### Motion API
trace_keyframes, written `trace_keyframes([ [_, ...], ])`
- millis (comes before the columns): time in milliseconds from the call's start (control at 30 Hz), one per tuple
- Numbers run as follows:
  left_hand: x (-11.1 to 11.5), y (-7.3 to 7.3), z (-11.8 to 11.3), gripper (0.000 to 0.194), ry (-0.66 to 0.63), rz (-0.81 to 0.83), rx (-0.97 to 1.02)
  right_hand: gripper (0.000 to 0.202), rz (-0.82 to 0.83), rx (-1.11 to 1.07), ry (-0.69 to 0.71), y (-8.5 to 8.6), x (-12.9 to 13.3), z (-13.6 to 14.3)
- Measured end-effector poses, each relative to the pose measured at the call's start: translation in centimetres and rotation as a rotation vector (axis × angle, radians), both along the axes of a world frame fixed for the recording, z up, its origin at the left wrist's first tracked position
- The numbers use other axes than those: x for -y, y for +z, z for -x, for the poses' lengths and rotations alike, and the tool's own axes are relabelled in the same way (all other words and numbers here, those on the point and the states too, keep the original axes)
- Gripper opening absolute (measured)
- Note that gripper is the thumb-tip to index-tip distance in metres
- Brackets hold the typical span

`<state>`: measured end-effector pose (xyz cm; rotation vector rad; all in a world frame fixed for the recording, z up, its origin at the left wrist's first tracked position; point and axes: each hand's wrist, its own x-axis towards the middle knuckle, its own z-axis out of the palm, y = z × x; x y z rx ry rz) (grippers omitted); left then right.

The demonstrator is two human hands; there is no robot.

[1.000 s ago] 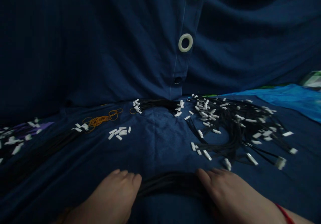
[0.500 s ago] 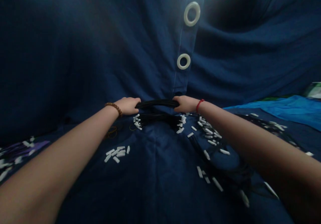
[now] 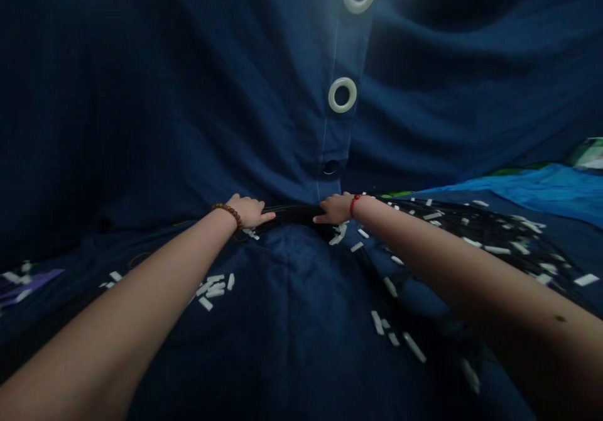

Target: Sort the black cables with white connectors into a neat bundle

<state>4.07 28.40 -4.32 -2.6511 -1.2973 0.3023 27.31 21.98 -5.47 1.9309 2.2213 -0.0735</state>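
Note:
A bundle of thin black wires (image 3: pixel 293 213) lies across the dark blue cloth in front of me, with small white end pieces (image 3: pixel 338 234) at its right end. My left hand (image 3: pixel 249 212), a brown bead bracelet on its wrist, rests over the bundle's left part with the thumb stretched out and apart from the fingers. Over the right part lies my right hand (image 3: pixel 333 208), wearing a red string bracelet, its thumb also spread away from the fingers. The hands partly cover the white pieces at the left end.
Loose white pieces (image 3: pixel 214 288) lie by my left forearm. Many black wires with white ends (image 3: pixel 452 223) spread to the right, and others (image 3: pixel 391 292) lie closer. A blue cloth hangs behind with pale rings (image 3: pixel 342 95). Bright blue fabric (image 3: pixel 541 185) lies far right.
Both hands have moved down, and the wire bundle they held raised now lies on the cloth with the other wires. Their fingers have loosened. The view has tilted slightly downward.

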Motion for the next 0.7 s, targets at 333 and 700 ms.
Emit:
trace_keyframes([
  [333,12.8,1.1,1.0,0.048,-0.311,-0.231,0.232,0.033,-0.400,-0.166,0.210,2.4,11.6,-0.2],
  [700,28.1,-4.3,1.7,0.024,-0.557,0.385,0.390,0.014,-0.161,-0.271,0.003,-3.9,26.0,-2.9],
])
